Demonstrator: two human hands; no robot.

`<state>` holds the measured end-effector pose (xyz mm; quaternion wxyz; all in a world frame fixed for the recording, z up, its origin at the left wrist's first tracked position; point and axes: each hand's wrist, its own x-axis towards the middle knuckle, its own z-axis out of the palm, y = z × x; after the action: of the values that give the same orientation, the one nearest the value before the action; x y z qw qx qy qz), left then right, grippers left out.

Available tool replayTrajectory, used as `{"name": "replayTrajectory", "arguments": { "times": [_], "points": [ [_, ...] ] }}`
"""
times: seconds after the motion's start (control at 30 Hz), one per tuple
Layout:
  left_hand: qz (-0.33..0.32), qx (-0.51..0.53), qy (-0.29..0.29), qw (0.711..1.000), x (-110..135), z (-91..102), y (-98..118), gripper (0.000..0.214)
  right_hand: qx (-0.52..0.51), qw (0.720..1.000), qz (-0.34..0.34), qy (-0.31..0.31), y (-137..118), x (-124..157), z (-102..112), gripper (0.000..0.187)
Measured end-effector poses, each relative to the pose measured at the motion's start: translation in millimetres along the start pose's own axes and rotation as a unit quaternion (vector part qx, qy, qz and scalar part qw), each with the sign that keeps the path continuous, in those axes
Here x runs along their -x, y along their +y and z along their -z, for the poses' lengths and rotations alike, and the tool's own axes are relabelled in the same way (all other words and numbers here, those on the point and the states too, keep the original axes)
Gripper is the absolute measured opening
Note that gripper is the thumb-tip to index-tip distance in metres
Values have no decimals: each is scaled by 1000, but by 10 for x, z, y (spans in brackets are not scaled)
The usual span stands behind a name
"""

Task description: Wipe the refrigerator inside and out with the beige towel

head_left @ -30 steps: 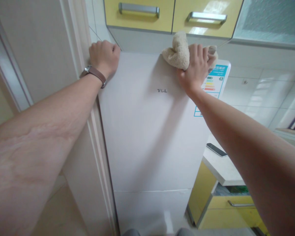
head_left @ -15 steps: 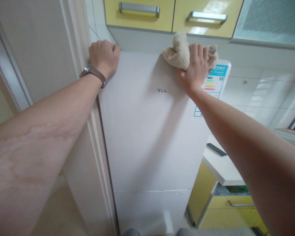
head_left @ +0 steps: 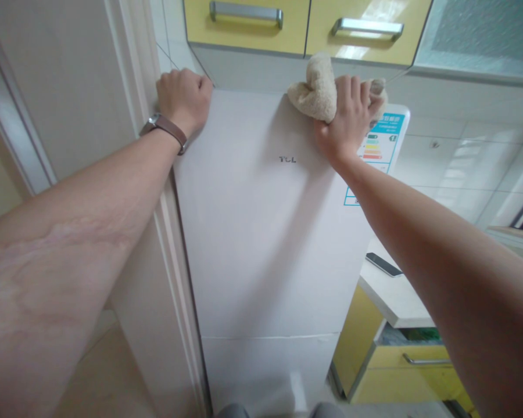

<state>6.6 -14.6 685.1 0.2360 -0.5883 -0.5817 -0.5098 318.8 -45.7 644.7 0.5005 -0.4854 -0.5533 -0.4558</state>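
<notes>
A tall white refrigerator (head_left: 261, 232) with "TCL" lettering stands right in front of me. At its upper right, my right hand (head_left: 346, 119) is closed on a beige terry cloth (head_left: 320, 93). Folds of the cloth bulge out on both sides of the fingers, and it presses against the door's top. My left hand (head_left: 184, 98), with a brown-strapped watch (head_left: 168, 130) at the wrist, is a closed fist at the upper left corner of the refrigerator. Its fingertips curl out of sight, so anything inside them is hidden. A blue-and-white energy label (head_left: 379, 145) lies partly behind my right wrist.
Yellow wall cabinets (head_left: 248, 32) with metal handles hang just above the refrigerator. A door frame (head_left: 157, 232) runs close along its left side. To the right, a phone (head_left: 383, 265) lies on a white counter (head_left: 405, 302) over a yellow drawer (head_left: 409, 377).
Almost nothing differs. Both hands keep their places, the cloth stays in my right hand, and the whole view has shifted very slightly.
</notes>
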Motion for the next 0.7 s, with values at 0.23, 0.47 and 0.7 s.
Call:
{"name": "replayTrajectory", "arguments": {
  "times": [0.23,0.47,0.7],
  "points": [
    [2,-85,1,996,26,43,26,79,16,1000,-3,0,30,2,-86,50],
    [-6,-134,10,991,11,37,38,63,4,1000,3,14,53,87,-102,50],
    [-7,-148,5,989,-28,20,5,63,-5,999,30,42,121,271,-166,44]
  ]
}}
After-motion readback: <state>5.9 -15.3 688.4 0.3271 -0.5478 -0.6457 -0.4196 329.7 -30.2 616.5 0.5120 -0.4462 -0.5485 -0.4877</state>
